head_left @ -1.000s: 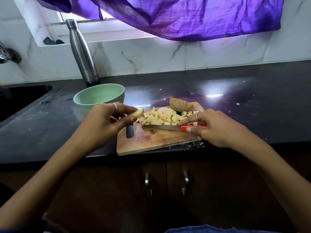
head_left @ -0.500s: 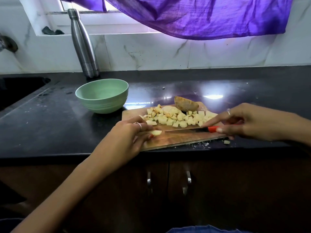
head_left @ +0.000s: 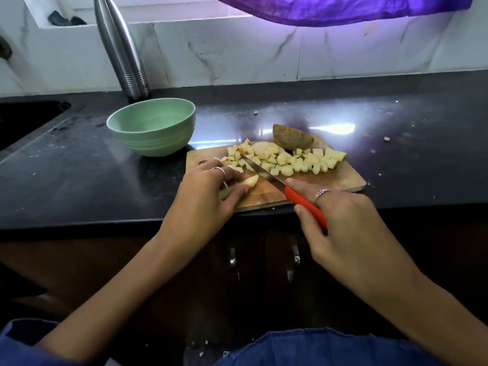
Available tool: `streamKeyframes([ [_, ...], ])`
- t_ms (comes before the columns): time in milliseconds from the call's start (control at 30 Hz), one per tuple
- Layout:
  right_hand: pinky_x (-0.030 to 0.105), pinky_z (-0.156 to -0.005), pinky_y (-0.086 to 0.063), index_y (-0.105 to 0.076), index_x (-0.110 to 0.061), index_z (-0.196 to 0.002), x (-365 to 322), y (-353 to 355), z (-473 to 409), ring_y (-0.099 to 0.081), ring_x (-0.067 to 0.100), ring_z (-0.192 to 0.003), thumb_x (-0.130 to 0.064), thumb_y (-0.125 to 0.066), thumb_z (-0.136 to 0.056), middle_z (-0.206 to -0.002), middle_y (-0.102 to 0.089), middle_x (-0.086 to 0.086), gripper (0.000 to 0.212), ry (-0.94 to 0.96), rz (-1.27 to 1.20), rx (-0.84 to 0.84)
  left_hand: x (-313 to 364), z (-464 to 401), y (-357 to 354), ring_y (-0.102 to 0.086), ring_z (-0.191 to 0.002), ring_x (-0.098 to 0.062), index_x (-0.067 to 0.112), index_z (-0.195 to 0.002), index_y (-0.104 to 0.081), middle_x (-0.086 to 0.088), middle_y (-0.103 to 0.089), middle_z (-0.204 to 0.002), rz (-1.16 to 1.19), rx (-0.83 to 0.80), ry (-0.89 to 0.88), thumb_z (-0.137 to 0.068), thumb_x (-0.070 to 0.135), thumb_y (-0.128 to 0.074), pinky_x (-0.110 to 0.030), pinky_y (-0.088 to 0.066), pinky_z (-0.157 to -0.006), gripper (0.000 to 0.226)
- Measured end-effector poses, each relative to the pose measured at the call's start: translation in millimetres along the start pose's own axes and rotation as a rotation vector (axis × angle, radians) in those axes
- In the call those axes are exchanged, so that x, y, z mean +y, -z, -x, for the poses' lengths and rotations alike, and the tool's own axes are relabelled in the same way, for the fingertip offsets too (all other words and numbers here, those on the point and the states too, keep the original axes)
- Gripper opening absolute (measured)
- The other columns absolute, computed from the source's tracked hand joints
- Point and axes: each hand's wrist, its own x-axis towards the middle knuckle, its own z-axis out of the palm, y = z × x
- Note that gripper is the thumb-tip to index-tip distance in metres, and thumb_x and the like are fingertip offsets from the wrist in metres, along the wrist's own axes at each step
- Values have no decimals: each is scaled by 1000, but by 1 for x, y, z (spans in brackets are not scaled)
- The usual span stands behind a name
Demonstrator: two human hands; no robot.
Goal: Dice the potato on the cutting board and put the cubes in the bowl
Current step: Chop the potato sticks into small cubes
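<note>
A wooden cutting board lies at the counter's front edge. Several pale potato cubes are piled along its far side, with an uncut brown-skinned potato half behind them. My left hand pinches a potato wedge down on the board's near left part. My right hand grips the red handle of a knife; its blade points up-left, just right of the wedge. An empty green bowl stands left of the board.
A steel bottle stands against the tiled wall behind the bowl. A dark sink is at the far left. Potato scraps dot the black counter. Cabinet handles are below the edge.
My left hand brought the wedge down from the air onto the board's near left. My right hand swung the knife from lying flat across the board to angled beside the wedge.
</note>
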Motion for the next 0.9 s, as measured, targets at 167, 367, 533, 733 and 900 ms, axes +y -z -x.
streamKeyframes([
  [167,12,-86,-39,-66,-10,-117,-7,-4,5,-63,9,-89,-18,-52,-83,-101,-71,0,37,-4,-4,10,3,-2,-3,-45,-66,5,12,-97,-74,6,-57,-84,4,9,18,-80,24,-73,2,-31,-62,20],
  [367,22,-72,-50,-65,-11,-117,-11,-3,10,-67,11,-76,-17,-54,-82,-91,-72,-2,37,3,19,23,4,-6,-3,-44,-64,3,14,-96,-74,6,-57,-82,24,-9,69,-80,24,-73,0,-32,-60,19],
  [533,37,-51,-55,-61,-10,-122,-15,-8,16,-63,18,-58,-15,-52,-83,-76,-68,-1,41,-29,29,-17,5,-7,-4,-46,-63,2,17,-93,-75,11,-58,-78,44,-16,102,-78,25,-74,-2,-32,-58,17],
  [733,37,-49,-50,-53,-17,-131,-18,-9,6,-55,21,-54,-12,-56,-88,-70,-61,3,44,-72,44,-51,5,-7,-3,-47,-63,2,19,-91,-75,18,-56,-76,53,-22,115,-78,25,-74,-3,-32,-58,14],
  [900,31,-56,-47,-48,-26,-132,-21,-2,4,-51,17,-60,-23,-48,-93,-77,-56,-1,40,-75,151,-108,8,-7,-3,-46,-61,3,19,-89,-74,16,-56,-77,47,-30,125,-78,23,-74,-3,-33,-57,11],
])
